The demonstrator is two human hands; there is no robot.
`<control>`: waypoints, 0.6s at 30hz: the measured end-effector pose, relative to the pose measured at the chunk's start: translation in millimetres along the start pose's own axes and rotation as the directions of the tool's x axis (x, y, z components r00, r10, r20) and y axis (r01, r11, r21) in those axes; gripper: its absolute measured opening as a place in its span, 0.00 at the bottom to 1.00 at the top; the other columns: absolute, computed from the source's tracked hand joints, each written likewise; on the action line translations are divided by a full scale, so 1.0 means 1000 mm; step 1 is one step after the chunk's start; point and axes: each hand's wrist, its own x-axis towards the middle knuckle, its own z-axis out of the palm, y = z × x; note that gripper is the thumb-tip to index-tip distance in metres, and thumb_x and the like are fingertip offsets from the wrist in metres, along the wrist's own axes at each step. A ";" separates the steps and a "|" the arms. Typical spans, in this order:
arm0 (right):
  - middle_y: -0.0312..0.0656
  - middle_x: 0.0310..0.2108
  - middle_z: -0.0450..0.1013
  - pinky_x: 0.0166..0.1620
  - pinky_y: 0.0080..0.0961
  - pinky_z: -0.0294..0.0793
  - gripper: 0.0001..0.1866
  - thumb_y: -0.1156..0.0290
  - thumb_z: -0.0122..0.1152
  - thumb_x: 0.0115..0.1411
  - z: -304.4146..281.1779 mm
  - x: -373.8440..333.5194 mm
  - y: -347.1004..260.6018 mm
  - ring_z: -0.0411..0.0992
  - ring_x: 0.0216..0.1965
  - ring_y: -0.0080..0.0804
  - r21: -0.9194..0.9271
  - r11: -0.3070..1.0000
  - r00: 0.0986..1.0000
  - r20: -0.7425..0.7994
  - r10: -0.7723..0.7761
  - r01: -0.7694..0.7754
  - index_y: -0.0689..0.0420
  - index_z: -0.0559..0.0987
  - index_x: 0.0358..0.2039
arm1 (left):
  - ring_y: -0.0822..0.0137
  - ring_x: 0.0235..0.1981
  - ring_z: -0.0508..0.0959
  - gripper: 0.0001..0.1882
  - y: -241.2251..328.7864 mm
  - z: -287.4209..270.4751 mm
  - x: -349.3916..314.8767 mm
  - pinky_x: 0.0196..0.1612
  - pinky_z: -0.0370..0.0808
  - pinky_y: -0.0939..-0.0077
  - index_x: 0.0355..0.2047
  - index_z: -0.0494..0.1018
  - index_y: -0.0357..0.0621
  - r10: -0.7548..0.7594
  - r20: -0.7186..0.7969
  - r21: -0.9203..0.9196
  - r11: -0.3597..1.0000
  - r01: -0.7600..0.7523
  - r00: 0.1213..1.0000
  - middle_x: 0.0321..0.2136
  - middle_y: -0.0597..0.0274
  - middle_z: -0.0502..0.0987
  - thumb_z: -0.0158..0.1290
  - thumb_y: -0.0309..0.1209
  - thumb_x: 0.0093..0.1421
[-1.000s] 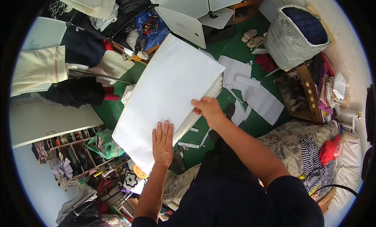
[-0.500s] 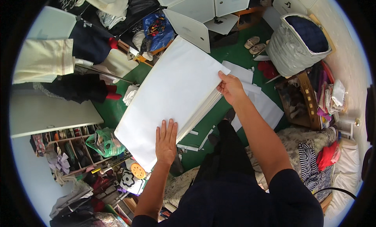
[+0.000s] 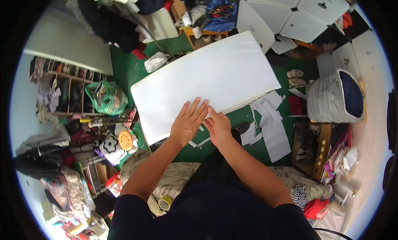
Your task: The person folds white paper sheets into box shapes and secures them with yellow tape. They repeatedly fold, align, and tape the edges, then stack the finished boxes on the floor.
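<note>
White panel [image 3: 215, 70] above green floor [image 3: 127, 70]

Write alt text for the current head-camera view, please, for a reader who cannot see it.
A person's left hand lies with extended fingers on a large white panel, the right hand close beside it at the panel's near edge. White pieces lie on the green floor to the right; a green plastic bag sits to the left.

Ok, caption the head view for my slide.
Left hand on a white sheet, right hand at its near edge, above a green floor.
</note>
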 end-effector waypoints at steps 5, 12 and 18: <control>0.38 0.39 0.78 0.48 0.33 0.80 0.13 0.68 0.71 0.64 0.002 -0.002 -0.007 0.79 0.40 0.30 -0.076 0.997 0.999 0.023 -0.025 0.027 0.54 0.73 0.38 | 0.54 0.75 0.54 0.37 0.002 -0.015 -0.027 0.75 0.51 0.50 0.70 0.60 0.45 -0.162 -0.054 -0.091 0.983 0.157 0.985 0.74 0.58 0.57 0.56 0.25 0.61; 0.40 0.39 0.79 0.41 0.32 0.79 0.12 0.68 0.69 0.65 -0.002 0.001 -0.035 0.78 0.37 0.31 -0.191 0.980 0.997 0.046 -0.054 0.061 0.57 0.73 0.39 | 0.45 0.59 0.70 0.33 0.015 0.006 -0.145 0.62 0.68 0.55 0.61 0.66 0.35 -0.842 -0.362 -0.634 0.537 0.557 0.400 0.59 0.41 0.71 0.63 0.21 0.56; 0.38 0.40 0.78 0.42 0.31 0.78 0.12 0.66 0.69 0.66 -0.003 0.002 -0.060 0.77 0.39 0.29 -0.297 0.949 0.993 0.073 -0.090 0.107 0.56 0.74 0.42 | 0.65 0.50 0.78 0.26 0.010 0.021 -0.181 0.57 0.74 0.68 0.61 0.63 0.33 -0.847 0.342 -0.938 -0.333 0.095 0.406 0.53 0.51 0.76 0.58 0.22 0.65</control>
